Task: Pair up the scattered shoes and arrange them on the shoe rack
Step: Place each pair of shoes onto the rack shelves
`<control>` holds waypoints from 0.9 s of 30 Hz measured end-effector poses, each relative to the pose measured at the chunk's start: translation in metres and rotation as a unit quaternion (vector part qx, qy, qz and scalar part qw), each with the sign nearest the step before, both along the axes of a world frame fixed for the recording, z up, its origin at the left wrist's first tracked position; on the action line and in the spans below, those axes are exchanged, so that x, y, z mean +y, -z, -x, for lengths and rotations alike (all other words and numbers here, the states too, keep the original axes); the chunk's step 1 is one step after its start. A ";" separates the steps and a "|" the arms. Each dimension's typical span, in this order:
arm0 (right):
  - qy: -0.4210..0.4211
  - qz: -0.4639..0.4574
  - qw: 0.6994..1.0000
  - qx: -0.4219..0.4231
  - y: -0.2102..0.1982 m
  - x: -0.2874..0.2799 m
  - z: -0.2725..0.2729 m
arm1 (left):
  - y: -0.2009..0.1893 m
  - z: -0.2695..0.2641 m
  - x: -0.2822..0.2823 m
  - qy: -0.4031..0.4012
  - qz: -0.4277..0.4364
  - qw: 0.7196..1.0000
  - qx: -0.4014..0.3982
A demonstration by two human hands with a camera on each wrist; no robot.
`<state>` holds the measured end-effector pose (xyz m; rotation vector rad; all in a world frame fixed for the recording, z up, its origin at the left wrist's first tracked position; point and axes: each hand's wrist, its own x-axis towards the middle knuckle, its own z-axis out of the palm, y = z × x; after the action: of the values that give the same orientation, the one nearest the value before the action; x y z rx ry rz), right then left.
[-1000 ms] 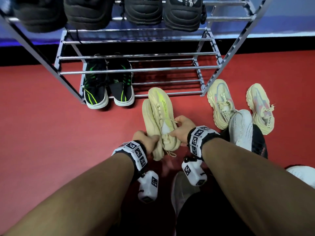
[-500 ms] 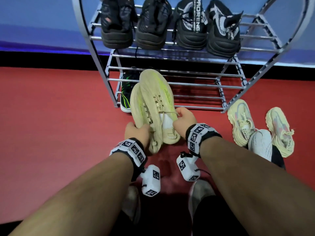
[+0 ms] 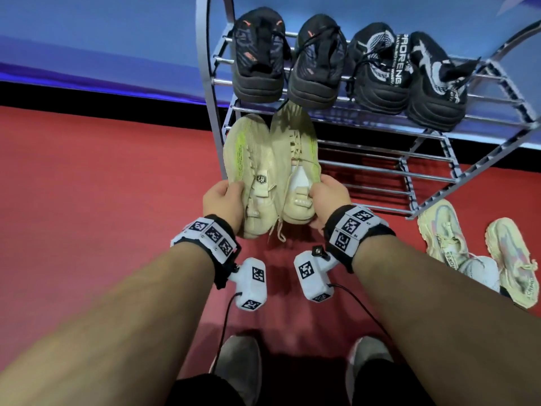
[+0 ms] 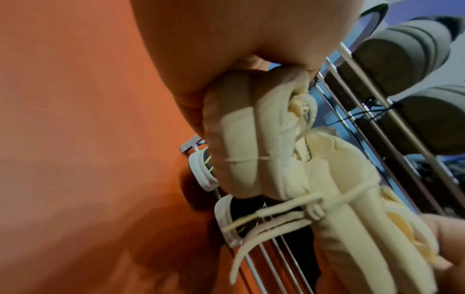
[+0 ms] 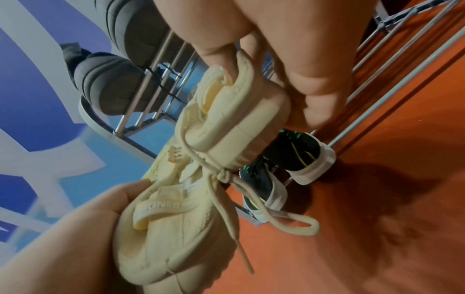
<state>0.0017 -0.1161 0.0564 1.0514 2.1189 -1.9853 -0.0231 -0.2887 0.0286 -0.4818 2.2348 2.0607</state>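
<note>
Beige shoe pair [image 3: 269,171] midair, toes toward rack [image 3: 380,171]

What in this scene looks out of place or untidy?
Two pale yellow sneakers with pink streaks and a white shoe lie scattered on the red floor beside the metal shoe rack, the white one overlapping them, not yet shelved.

- Black knit sneaker with white pattern [image 3: 380,68], third from left on the upper rack tier: white vertical lettering down the heel, legible as "…RORENG"; smaller line beside it unreadable.
- Pale yellow sneaker with pastel side stripes [image 3: 442,244] on the red floor: heel strap reads "…RORE…", partly cut off.
- Neighbouring pale yellow sneaker [image 3: 509,259]: strap lettering too small to read.
</note>
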 end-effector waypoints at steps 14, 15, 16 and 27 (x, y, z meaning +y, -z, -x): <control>0.039 0.249 0.967 0.023 0.015 0.015 0.009 | 0.003 0.028 0.012 -0.015 -0.285 0.955 -0.085; 0.038 0.246 0.968 0.026 0.014 0.015 0.010 | 0.000 0.031 0.011 -0.011 -0.300 0.951 -0.079; 0.040 0.244 0.968 0.034 0.012 0.015 0.011 | -0.004 0.034 0.011 -0.006 -0.312 0.947 -0.074; 0.032 0.179 0.980 0.074 0.024 0.010 0.013 | 0.006 0.017 0.016 0.101 -0.309 0.936 -0.137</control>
<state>-0.0113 -0.1057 0.0321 0.9426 1.7056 -2.4243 -0.0398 -0.2724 0.0226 -0.4238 1.3193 2.2542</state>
